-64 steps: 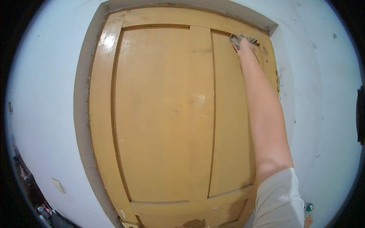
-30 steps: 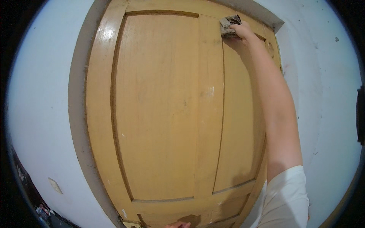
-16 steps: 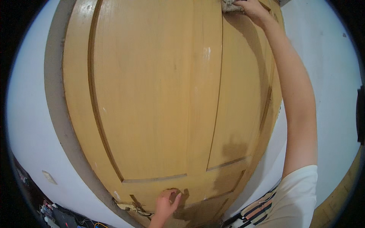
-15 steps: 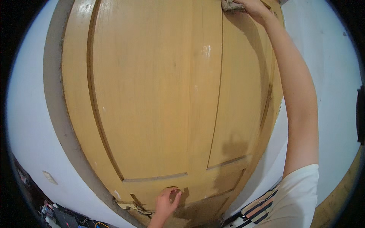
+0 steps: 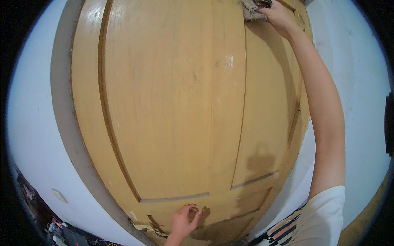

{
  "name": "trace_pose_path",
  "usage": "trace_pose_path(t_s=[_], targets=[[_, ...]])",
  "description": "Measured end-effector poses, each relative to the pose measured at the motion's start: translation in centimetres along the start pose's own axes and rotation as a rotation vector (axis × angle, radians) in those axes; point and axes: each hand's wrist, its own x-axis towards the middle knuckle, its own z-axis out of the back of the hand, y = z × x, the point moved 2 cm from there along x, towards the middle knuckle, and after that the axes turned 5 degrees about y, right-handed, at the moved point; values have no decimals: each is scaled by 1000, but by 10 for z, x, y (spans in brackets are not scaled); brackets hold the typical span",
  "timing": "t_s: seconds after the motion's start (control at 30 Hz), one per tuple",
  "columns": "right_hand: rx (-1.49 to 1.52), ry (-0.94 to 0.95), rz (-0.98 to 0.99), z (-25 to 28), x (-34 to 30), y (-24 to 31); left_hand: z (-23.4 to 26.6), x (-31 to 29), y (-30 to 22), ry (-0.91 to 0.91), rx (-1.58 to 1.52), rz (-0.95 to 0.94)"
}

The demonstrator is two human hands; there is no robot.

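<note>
A yellow-brown wooden panelled door [image 5: 164,102] fills the middle of the view. High on its right side, my right hand [image 5: 283,19] is closed on a grey-brown rag [image 5: 253,11], which lies against the narrow right panel. The rag's upper part is bunched and dark in my fingers. My right arm stretches up along the door's right edge. Low on the door, just below the large panel's bottom groove, my left hand [image 5: 185,221] is by the surface. Its fingers are curved, with the thumb apart and nothing visible between them.
A grey door frame [image 5: 61,82] and white wall [image 5: 33,123] border the left. Another white wall [image 5: 365,102] is at the right. A metal latch [image 5: 143,226] sits at the door's lower left. Small items and cables lie on a dark surface [image 5: 78,235] at bottom left.
The view has shifted slightly, so the door appears a little further right and lower. More of the rag shows in my right hand. My left hand stays near the same spot on the door.
</note>
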Motion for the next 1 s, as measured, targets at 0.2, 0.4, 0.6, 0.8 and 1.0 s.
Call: trace_pose_path(t_s=[0.2, 0.4, 0.6, 0.8, 1.0], targets=[[-72, 120, -67, -5, -43, -15, -4, 3, 2, 48, -108, 52], [-210, 88, -128, -29, -85, 11, -2, 4, -3, 49, -102, 80], [42, 83, -64, -17, -62, -9, -1, 5, -9, 56, -93, 87], [71, -9, -121, -18, -59, -44, -10, 3, 5, 16, -115, 65], [-3, -19, -107, -32, -117, -19, -1, 6, -7, 33, -9, 36]])
